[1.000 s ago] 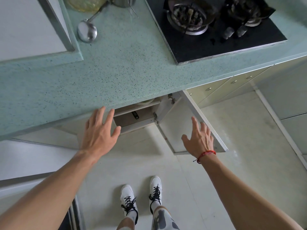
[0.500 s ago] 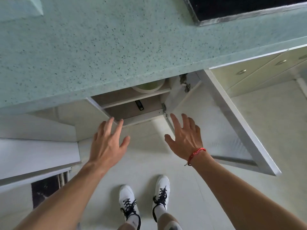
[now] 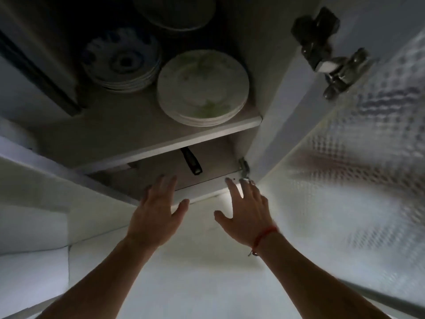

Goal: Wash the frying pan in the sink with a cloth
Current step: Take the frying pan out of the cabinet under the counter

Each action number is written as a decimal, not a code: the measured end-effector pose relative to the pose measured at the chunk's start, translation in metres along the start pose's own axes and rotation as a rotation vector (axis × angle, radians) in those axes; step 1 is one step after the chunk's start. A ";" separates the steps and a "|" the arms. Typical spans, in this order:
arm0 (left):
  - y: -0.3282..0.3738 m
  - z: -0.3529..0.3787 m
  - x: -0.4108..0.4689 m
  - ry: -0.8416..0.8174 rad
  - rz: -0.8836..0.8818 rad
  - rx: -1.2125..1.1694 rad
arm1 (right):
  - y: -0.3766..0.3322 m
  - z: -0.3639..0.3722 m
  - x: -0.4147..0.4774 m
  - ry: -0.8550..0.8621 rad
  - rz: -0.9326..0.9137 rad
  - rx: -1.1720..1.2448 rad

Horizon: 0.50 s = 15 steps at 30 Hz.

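Note:
I look into an open lower cabinet. A black handle (image 3: 191,163), apparently the frying pan's, pokes out from under the shelf (image 3: 147,143) on the bottom level; the pan's body is hidden. My left hand (image 3: 155,212) is open with fingers spread, just below and in front of that handle. My right hand (image 3: 246,211), open too and wearing a red wrist string, hovers near the cabinet's lower right corner by the hinge (image 3: 244,168). Neither hand touches anything. No cloth or sink is in view.
On the shelf stand a stack of white plates with green marks (image 3: 202,88), a stack of blue-patterned plates (image 3: 122,61) and a dark dish (image 3: 174,10) behind. The opened door (image 3: 358,157) with a textured lining swings out on the right. Pale floor lies below.
The view has dropped from the countertop to the cabinet's inside. Both hands have moved forward toward the bottom level, staying open.

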<state>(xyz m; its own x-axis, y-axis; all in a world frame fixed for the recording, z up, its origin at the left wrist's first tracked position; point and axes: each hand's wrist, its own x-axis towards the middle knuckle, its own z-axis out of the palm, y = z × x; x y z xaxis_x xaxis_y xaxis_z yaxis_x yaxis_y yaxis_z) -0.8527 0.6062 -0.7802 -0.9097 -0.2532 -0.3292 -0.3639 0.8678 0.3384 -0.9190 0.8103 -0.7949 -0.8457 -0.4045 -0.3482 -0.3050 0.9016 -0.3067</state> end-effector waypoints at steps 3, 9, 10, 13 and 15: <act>-0.019 0.029 0.042 0.015 -0.041 -0.112 | -0.001 0.034 0.039 0.035 -0.014 0.056; -0.039 0.072 0.118 0.109 -0.127 -0.243 | -0.011 0.086 0.119 0.095 -0.113 0.253; -0.042 0.077 0.127 0.118 -0.135 -0.254 | -0.015 0.093 0.132 0.088 -0.135 0.299; -0.053 0.092 0.157 0.154 -0.157 -0.345 | -0.026 0.110 0.167 0.138 -0.182 0.374; -0.058 0.098 0.174 0.193 -0.144 -0.424 | -0.033 0.117 0.185 0.198 -0.197 0.436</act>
<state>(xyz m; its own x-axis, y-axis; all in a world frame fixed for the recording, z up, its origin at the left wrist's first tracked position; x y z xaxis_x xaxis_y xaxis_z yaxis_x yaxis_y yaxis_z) -0.9708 0.5541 -0.9439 -0.8500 -0.4672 -0.2433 -0.5018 0.5777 0.6438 -1.0144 0.6876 -0.9525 -0.8702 -0.4853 -0.0849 -0.2919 0.6466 -0.7048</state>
